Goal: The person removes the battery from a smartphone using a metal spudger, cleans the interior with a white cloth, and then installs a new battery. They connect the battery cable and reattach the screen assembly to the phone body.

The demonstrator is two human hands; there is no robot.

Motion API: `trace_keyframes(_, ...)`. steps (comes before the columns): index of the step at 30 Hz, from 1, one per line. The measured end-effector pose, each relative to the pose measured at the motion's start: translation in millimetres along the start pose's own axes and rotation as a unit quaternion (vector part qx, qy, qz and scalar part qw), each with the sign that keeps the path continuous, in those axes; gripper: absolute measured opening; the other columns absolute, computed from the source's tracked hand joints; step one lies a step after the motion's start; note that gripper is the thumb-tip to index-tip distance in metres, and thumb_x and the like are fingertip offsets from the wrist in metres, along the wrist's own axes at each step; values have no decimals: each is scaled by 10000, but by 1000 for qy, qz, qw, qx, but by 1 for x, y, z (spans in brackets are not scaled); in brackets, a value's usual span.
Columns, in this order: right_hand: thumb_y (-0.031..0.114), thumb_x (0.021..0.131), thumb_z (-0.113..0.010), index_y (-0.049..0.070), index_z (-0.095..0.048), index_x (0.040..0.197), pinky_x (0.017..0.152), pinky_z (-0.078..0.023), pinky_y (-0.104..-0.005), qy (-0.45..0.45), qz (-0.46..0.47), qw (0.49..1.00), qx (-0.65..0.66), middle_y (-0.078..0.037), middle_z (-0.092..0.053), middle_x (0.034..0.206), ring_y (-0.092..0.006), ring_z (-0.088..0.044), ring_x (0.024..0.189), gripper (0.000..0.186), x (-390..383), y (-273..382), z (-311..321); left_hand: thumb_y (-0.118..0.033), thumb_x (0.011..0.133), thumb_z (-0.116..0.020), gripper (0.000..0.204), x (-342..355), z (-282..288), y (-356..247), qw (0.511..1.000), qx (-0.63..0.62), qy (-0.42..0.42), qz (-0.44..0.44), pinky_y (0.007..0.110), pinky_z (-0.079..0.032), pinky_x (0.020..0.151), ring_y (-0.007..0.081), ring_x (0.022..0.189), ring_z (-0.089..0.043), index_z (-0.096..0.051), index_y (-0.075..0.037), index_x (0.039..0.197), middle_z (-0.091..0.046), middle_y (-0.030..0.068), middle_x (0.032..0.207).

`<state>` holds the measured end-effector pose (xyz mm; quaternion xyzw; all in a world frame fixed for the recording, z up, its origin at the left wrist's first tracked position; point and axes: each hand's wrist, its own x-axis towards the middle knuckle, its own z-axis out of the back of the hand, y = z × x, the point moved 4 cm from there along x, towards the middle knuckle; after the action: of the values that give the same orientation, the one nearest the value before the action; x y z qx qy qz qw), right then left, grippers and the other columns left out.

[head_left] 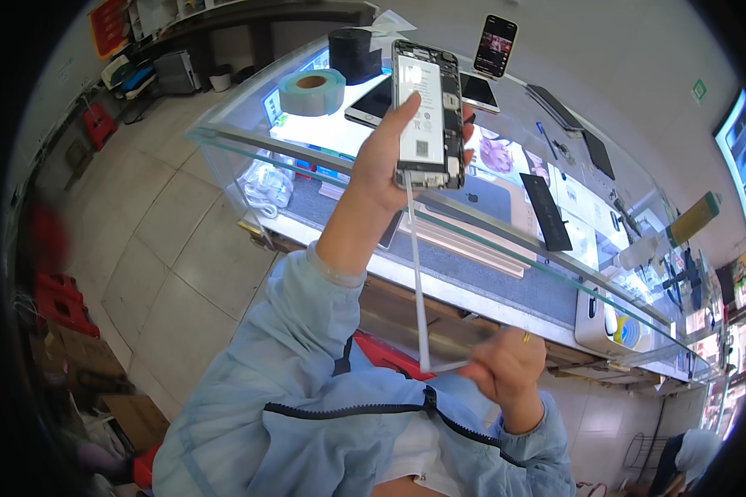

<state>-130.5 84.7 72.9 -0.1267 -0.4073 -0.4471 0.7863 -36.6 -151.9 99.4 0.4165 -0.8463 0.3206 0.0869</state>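
Observation:
My left hand (379, 160) holds an opened smartphone (452, 137) over the glass counter, thumb on its front and fingertips round its far side. Inside the phone lies a white battery (420, 128), with circuit parts bare along its right side. A thin white adhesive strip (419, 277) runs from the phone's lower end down toward my lap, then bends right to my right hand (510, 370). That hand is closed and slightly blurred, with the strip's end between its fingers. A black flat rectangular piece (545, 211) lies on the counter to the right of the phone.
On the glass counter (307, 154) stand a pale tape roll (311, 93), a black roll (352, 56) and a propped-up phone (496, 48). Other phone parts (555, 108) and a bottle (667, 232) sit farther right. Red cases (62, 302) and cardboard boxes (137, 421) are on the left.

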Motion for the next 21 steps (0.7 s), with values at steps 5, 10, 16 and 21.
trace_keyframes(5, 202, 683, -757, 46, -639, 759, 458, -399, -289, -53, -97, 993, 43, -57, -555, 646, -211, -515, 506, 211, 20, -14, -1, -363, 957, -428, 580, -25, -17, 39, 999, -9, 28, 45, 416, -522, 872, 292, 1110, -527, -259, -15, 1389, -429, 225, 1292)
trace_keyframes(10, 72, 703, -729, 37, -651, 874, 530, -417, -285, -22, -106, 994, 12, -82, -608, 754, -218, -553, 625, 191, 36, -17, 4, -369, 969, -389, 565, -40, -30, 54, 997, 46, 9, 57, 407, -520, 871, 290, 1120, -524, -261, -17, 1393, -418, 229, 1318)
trace_keyframes(16, -39, 678, -708, 27, -636, 911, 542, -460, -291, -20, -154, 986, 64, -91, -604, 779, -218, -580, 659, 253, 33, -24, 4, -411, 977, -340, 589, -47, -32, 68, 994, 19, 55, 89, 423, -503, 900, 299, 1147, -508, -218, -43, 1421, -383, 234, 1354)
trace_keyframes(21, -47, 685, -704, 18, -633, 928, 551, -470, -286, -18, -170, 984, 57, -93, -600, 835, -220, -588, 668, 262, 41, -20, 9, -462, 965, -335, 640, -52, -40, 67, 993, 29, 73, 90, 424, -503, 905, 304, 1164, -500, -188, -47, 1429, -346, 244, 1376)
